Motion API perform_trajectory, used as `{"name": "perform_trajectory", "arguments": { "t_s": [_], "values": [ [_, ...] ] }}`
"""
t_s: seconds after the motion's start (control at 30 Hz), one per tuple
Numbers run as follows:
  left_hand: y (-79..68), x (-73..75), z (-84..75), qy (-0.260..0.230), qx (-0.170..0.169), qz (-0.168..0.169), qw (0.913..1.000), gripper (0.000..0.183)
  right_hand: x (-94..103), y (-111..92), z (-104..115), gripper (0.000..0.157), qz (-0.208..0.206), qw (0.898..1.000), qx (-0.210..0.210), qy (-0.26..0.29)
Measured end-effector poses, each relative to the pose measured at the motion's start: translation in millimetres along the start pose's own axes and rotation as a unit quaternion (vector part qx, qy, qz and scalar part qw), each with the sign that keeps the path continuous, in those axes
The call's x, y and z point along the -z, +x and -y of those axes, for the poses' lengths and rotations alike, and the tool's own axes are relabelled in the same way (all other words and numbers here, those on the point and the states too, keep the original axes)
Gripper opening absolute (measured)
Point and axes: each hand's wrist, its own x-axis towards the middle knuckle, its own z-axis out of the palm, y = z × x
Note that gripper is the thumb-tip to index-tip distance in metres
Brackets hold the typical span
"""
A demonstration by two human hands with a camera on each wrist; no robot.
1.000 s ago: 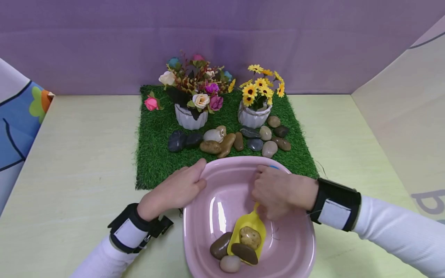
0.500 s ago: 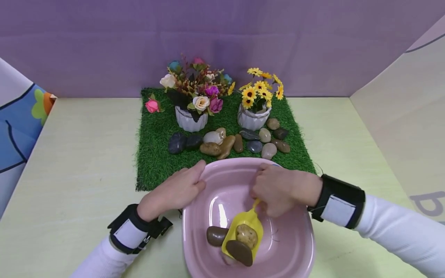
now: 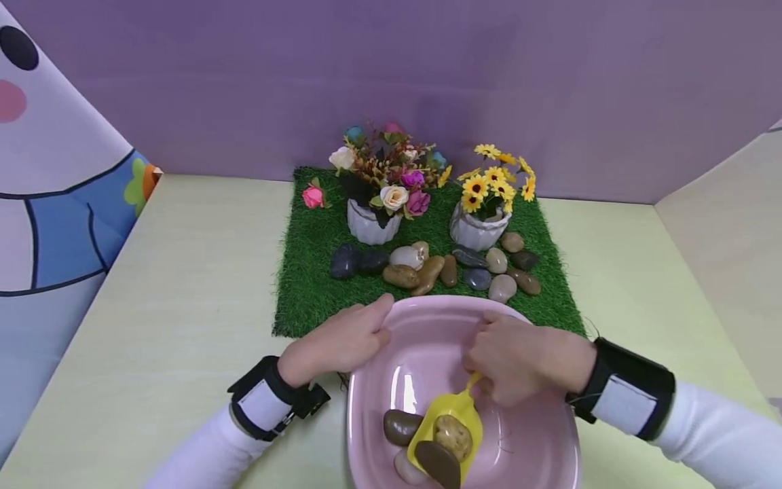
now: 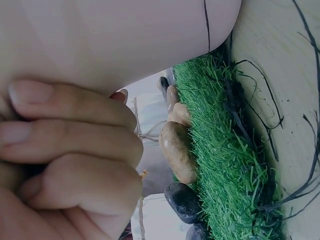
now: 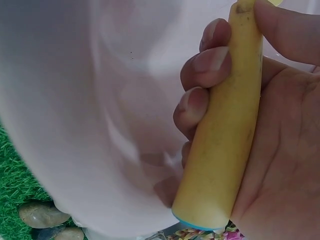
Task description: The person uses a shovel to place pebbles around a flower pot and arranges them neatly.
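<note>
My left hand (image 3: 342, 339) grips the left rim of a pink plastic basin (image 3: 364, 435); its fingers are curled against the outer wall in the left wrist view. My right hand (image 3: 516, 360) holds a yellow toy shovel (image 3: 473, 407) inside the basin, fingers wrapped round the thick handle (image 5: 225, 135). On the shovel's blade lie a speckled tan stone (image 3: 453, 436) and a flat brown stone (image 3: 438, 463), the latter overhanging the front edge. A dark brown stone (image 3: 400, 427) lies left of the blade. A pale stone (image 3: 408, 468) is partly hidden under the shovel.
Behind the basin lies a green grass mat (image 3: 305, 292) with several stones (image 3: 430, 272) in a row. A white pot of mixed flowers (image 3: 373, 227) and one of yellow flowers (image 3: 479, 231) stand on it. A purple backdrop (image 3: 391, 81) rises behind the table.
The head view has shifted, so everything sits further right and lower. The shovel has moved over the pale stone, the dark brown stone has turned, and the flat brown one has tilted over the blade's edge.
</note>
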Motion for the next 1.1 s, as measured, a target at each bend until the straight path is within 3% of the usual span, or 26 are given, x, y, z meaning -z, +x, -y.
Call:
{"name": "perform_trajectory", "arguments": {
  "t_s": [0.27, 1.1],
  "values": [
    [1.9, -4.4, -2.1, 0.021, -0.007, 0.003, 0.9997, 0.005, -8.3, -4, 0, 0.035, 0.0, 1.0, -0.005, 0.014],
    [0.0, 0.4, 0.0, 0.013, -0.005, -0.002, 0.9999, 0.006, 8.3, -9, -7, 0.028, 0.021, 0.998, -0.025, 0.045]
  ]
}}
